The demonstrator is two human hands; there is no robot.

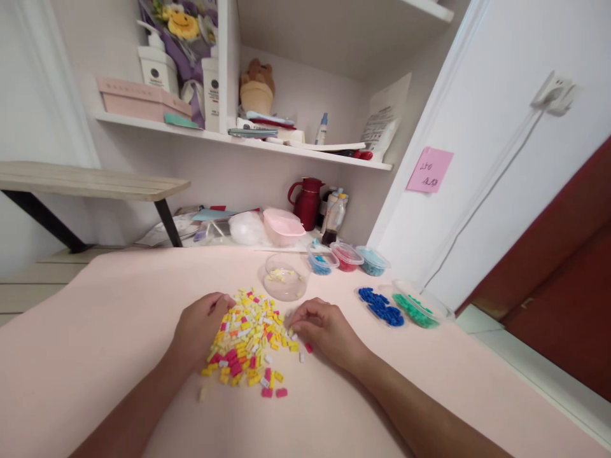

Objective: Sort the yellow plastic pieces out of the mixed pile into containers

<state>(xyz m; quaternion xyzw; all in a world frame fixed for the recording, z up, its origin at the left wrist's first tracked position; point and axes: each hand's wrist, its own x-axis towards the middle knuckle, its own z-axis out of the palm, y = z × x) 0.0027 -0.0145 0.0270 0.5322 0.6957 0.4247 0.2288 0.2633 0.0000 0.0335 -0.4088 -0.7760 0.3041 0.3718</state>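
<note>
A loose pile of small toy building bricks in yellow, cream, white, orange and pinkish red lies on the pink tabletop. Curled at the pile's left edge is my left hand, its fingertips bent together; what they hold, if anything, is hidden. On the opposite side my right hand has thumb and fingers pinched beside the bricks, and I cannot make out what is between them. Just behind the pile stands a round clear dish with a few pale yellow bricks inside.
Dark blue bricks and a tub of green bricks sit to the right. Behind them stand tubs with blue, red and light blue pieces. A red jug and a pink container are under the shelf.
</note>
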